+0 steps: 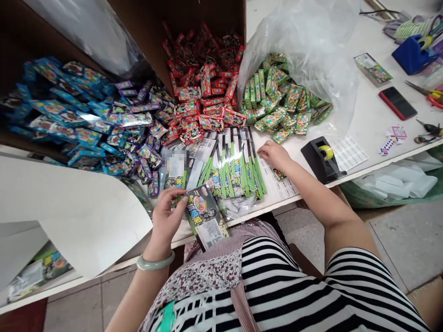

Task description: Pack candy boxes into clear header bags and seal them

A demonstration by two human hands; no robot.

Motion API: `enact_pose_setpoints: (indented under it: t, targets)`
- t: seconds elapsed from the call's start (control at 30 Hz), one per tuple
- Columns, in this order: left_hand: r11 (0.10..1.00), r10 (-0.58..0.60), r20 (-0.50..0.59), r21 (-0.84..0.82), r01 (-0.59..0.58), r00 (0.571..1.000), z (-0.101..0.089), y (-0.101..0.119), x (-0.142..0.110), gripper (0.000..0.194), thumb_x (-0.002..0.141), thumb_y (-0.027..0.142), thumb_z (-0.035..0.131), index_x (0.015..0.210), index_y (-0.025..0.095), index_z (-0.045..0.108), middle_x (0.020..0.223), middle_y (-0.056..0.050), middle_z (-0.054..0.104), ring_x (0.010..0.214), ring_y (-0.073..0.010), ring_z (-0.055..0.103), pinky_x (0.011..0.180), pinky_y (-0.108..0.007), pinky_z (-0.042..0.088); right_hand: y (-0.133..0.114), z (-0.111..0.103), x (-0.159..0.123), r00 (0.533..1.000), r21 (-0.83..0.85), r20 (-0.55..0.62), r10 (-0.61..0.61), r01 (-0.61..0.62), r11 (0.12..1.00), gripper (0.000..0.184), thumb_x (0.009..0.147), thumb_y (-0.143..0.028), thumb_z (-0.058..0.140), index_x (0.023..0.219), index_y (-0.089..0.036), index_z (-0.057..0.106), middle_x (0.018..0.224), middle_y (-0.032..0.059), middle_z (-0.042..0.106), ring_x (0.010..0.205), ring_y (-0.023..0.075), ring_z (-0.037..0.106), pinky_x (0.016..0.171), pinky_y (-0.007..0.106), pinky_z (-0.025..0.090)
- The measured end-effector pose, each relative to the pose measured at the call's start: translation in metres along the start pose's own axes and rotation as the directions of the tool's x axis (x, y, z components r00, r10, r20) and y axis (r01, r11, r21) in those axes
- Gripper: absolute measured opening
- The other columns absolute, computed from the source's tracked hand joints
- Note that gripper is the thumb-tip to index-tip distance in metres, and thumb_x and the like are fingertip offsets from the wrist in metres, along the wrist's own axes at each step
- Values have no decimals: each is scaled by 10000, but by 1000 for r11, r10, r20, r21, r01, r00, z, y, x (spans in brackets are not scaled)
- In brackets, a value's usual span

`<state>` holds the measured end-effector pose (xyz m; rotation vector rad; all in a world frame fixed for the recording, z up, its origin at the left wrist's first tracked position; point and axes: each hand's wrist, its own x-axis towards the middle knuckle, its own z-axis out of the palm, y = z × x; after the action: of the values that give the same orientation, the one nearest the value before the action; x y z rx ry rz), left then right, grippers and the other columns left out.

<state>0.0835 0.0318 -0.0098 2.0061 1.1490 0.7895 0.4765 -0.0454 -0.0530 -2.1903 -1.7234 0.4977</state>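
From the head view, my left hand (168, 216) pinches a glossy black-and-green flat packet (204, 214), extending rightward below my grip, judged light, bendable, slippery, best taken by its edge; whether my curled right hand (276, 157) holds anything, I cannot tell.
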Motion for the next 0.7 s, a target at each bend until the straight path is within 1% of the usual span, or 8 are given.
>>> enact_pose_setpoints:
  t: [0.07, 0.13, 0.23, 0.33, 0.43, 0.53, 0.63, 0.7]
  targets:
    - [986, -75, 7, -150, 75, 997, -3, 1, -6, 193, 818, 373, 708, 933, 221, 676, 1041, -64, 683, 1103, -236, 623, 1013, -414, 485, 2, -1, -6, 999, 7, -9, -33, 33, 999, 219, 941, -184, 589, 1044, -180, 782, 1087, 117, 688, 993, 252, 634, 873, 351, 479]
    - [947, -167, 28, -274, 168, 986, -4, 2, -9, 252, 780, 394, 755, 946, 221, 677, 1016, -50, 692, 1020, -207, 638, 943, -368, 512, 5, 0, -12, 998, 44, -41, -49, 51, 998, 197, 925, -181, 592, 977, -192, 781, 1086, 102, 699, 997, 245, 641, 877, 349, 479]
    - [891, -257, 68, -370, 263, 964, -2, 1, -9, 353, 709, 440, 825, 936, 213, 678, 918, -18, 673, 801, -143, 601, 733, -274, 509, 10, 2, -17, 993, 218, -95, 68, -45, 975, 79, 840, -195, 657, 845, -197, 736, 992, 75, 704, 902, 230, 650, 843, 353, 498]
    - [852, -263, 100, -442, 280, 960, 0, 2, -8, 399, 677, 465, 860, 921, 209, 676, 869, 5, 634, 740, -112, 564, 664, -228, 474, 15, 0, -17, 947, 537, -86, 311, -219, 815, 37, 800, -216, 666, 788, -205, 632, 819, 31, 667, 758, 200, 635, 766, 354, 519]
    - [841, -221, 109, -481, 246, 969, 0, 5, -9, 380, 687, 450, 868, 912, 206, 683, 878, 3, 633, 766, -108, 567, 690, -222, 468, 12, -7, -20, 898, 759, -52, 438, -249, 602, 139, 789, -276, 694, 776, -224, 565, 753, -1, 622, 726, 182, 624, 741, 350, 539]
    - [851, -156, 121, -488, 196, 980, -2, 8, -12, 343, 713, 435, 856, 889, 198, 682, 878, -9, 647, 802, -123, 585, 735, -244, 474, -11, -17, -28, 922, 819, -77, 380, -159, 552, 215, 749, -376, 755, 772, -232, 597, 773, -4, 620, 762, 175, 618, 777, 351, 552]
    - [857, -93, 163, -490, 162, 982, -4, 11, -15, 325, 751, 439, 829, 891, 193, 670, 899, -21, 654, 840, -141, 599, 773, -269, 479, -55, -26, -39, 981, 832, -61, 182, -51, 553, 261, 722, -449, 788, 789, -242, 643, 826, 7, 657, 778, 177, 613, 787, 351, 550]
    - [859, -53, 185, -492, 139, 981, -4, 12, -17, 313, 786, 438, 800, 920, 193, 660, 919, -25, 648, 853, -144, 595, 783, -275, 475, -92, -30, -45, 999, 830, -32, 36, 7, 557, 274, 729, -476, 792, 791, -247, 655, 850, 18, 673, 780, 183, 614, 777, 353, 545]
